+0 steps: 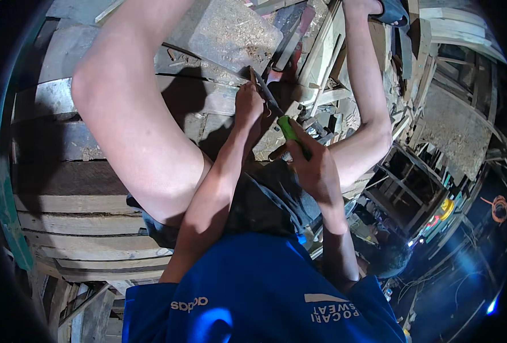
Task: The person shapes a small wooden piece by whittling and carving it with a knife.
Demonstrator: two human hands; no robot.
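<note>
My right hand is wrapped round the green handle of a tool with a long, narrow grey blade; it looks like a file. The blade points away and to the left, its far end beside my left hand. That hand is closed on a small brown piece of wood, whose tip sticks out beyond the fingers. Blade and wood lie close together; whether they touch I cannot tell. Both hands are between my bent legs, above the planks.
Wooden planks form the surface on the left. A wide board strewn with shavings lies ahead. Loose wood strips and scraps crowd the right side. Farther right are a coiled orange cord and a yellow object.
</note>
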